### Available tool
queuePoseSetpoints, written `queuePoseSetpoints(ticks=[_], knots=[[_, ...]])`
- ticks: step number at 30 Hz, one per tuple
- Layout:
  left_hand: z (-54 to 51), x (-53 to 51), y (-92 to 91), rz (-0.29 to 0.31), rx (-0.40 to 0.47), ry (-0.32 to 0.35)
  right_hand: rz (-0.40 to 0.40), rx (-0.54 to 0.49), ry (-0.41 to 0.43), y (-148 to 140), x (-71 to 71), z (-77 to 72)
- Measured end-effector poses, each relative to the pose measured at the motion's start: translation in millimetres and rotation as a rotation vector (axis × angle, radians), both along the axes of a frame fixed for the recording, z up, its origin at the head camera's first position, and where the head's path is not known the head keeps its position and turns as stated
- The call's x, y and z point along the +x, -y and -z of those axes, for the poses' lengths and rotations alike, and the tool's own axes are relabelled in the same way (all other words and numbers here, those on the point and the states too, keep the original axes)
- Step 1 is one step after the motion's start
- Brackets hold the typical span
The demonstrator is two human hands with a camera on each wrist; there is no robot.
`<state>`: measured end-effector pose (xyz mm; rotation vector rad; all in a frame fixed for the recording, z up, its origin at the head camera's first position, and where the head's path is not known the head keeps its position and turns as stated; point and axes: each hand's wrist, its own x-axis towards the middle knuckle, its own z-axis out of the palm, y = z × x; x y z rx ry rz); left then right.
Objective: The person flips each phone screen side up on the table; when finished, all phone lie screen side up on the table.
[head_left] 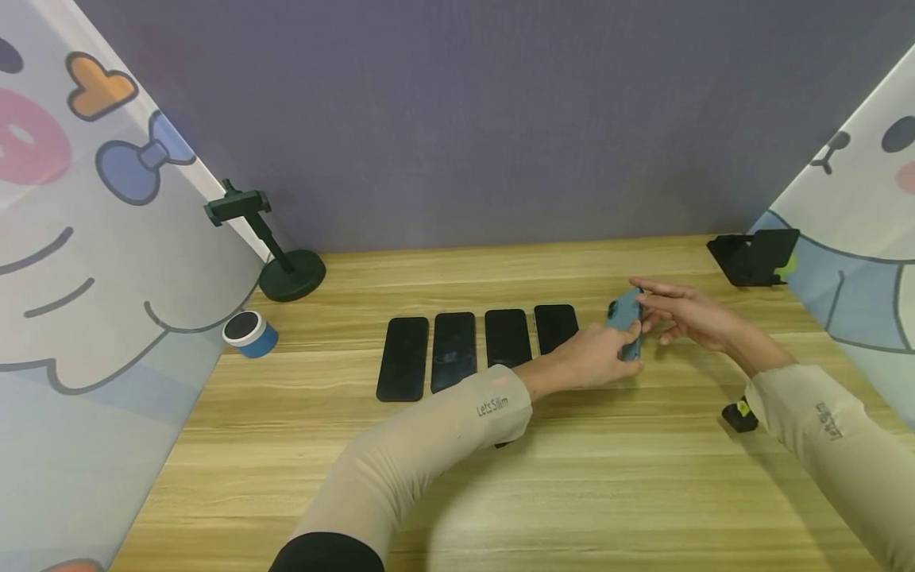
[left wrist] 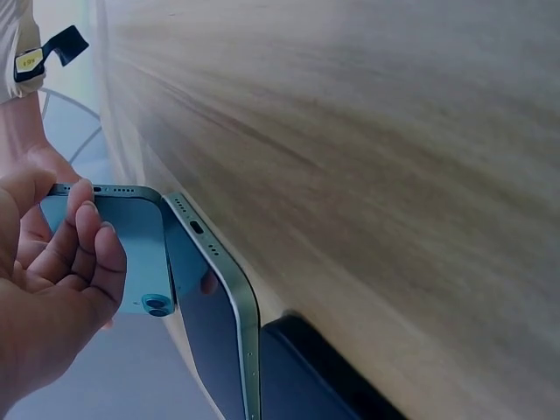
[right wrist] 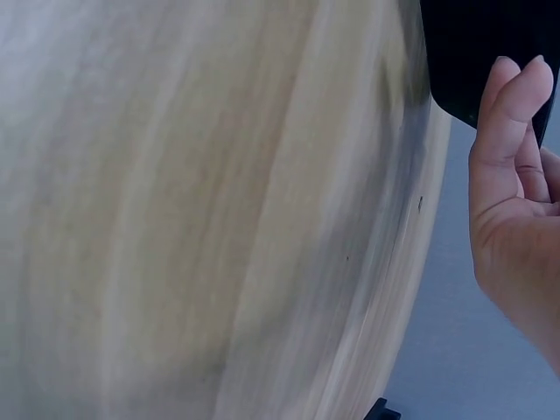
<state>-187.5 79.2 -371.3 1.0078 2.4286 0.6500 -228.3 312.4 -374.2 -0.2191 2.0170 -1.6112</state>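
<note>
My left hand (head_left: 596, 355) pinches the lower end of a blue phone (head_left: 624, 310), which stands tilted up on its edge with its back and camera lenses showing. The left wrist view shows that hand's thumb and fingers (left wrist: 85, 236) at the end with the charging port. At the phone's other side, my right hand (head_left: 689, 316) touches its edge with loosely bent fingers. The phone's dark screen (right wrist: 481, 52) faces that hand in the right wrist view. A phone with a pale green edge (left wrist: 241, 297) lies close beside the held one.
Several phones lie screen up in a row, including a black phone (head_left: 403, 359) at the left end. A dark stand (head_left: 291, 274) and a blue-white jar (head_left: 252, 334) are at left. A black folding holder (head_left: 758, 258) stands at the back right.
</note>
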Motion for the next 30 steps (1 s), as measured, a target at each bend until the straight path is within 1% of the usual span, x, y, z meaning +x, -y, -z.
queuePoseSetpoints(ticks=[5, 9, 11, 14, 16, 19, 21, 26, 30], knots=[[0.4, -0.6, 0.7, 0.006, 0.006, 0.008, 0.009, 0.026, 0.020, 2, -0.7, -1.1], [-1.6, -0.8, 2.7, 0.018, 0.005, 0.009, 0.019, 0.052, 0.035, 3, -1.1, -2.6], [-3.5, -0.6, 3.9, 0.023, 0.003, -0.004, 0.007, 0.054, 0.028, 4, -1.7, -3.3], [-5.3, -0.5, 5.4, 0.013, 0.018, -0.024, -0.005, 0.038, 0.018, 4, -3.3, -3.9], [-4.9, -0.9, 7.1, -0.006, 0.031, -0.020, -0.005, 0.025, 0.016, 4, -4.2, -3.9], [-1.0, -2.0, 11.4, -0.052, 0.054, -0.001, 0.003, 0.014, 0.022, 4, -4.5, -3.3], [3.0, -3.4, 15.3, -0.085, 0.078, 0.024, 0.005, 0.012, 0.023, 5, -4.1, -2.5], [13.5, -7.3, 23.1, -0.148, 0.178, 0.105, 0.000, 0.011, 0.017, 7, -2.9, 0.7], [19.5, -9.1, 26.2, -0.200, 0.235, 0.153, -0.019, 0.020, 0.007, 6, -2.1, 3.4]])
